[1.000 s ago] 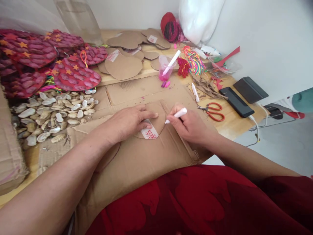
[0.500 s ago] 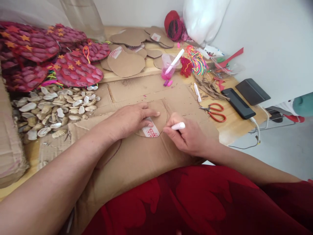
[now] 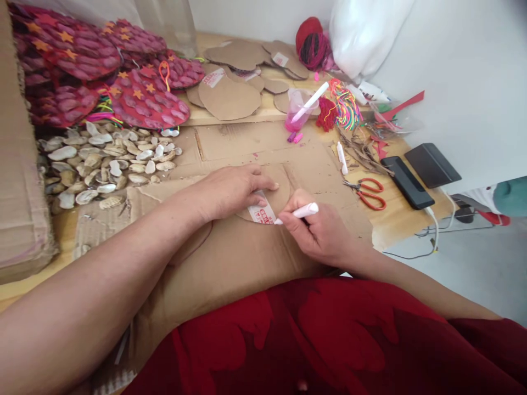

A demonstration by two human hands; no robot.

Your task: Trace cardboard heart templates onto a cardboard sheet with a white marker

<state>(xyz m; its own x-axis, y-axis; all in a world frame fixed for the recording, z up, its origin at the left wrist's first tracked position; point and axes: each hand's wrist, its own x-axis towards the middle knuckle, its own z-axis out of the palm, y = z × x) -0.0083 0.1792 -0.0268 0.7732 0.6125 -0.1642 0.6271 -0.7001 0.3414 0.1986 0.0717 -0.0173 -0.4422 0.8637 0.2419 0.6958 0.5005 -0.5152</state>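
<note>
My left hand [image 3: 230, 189] lies flat, fingers stretched, pressing a rounded cardboard template [image 3: 280, 189] with a red-and-white label onto a large cardboard sheet [image 3: 230, 263] across my lap. My right hand [image 3: 319, 230] pinches a white marker [image 3: 298, 212], its tip touching the sheet at the template's lower right edge. A traced curve shows on the sheet near my left forearm.
A pile of seashells [image 3: 102, 162] lies at left, below red shell-covered heart pieces [image 3: 144, 101]. Cut cardboard shapes [image 3: 230, 99], a pink cup with a marker [image 3: 296, 112], coloured cords [image 3: 343, 107], red scissors [image 3: 368, 192] and two phones [image 3: 415, 170] lie beyond and right.
My right hand has run the marker from the template's right side down round to its lower edge. My left hand has kept pressing the template. The view has shifted slightly.
</note>
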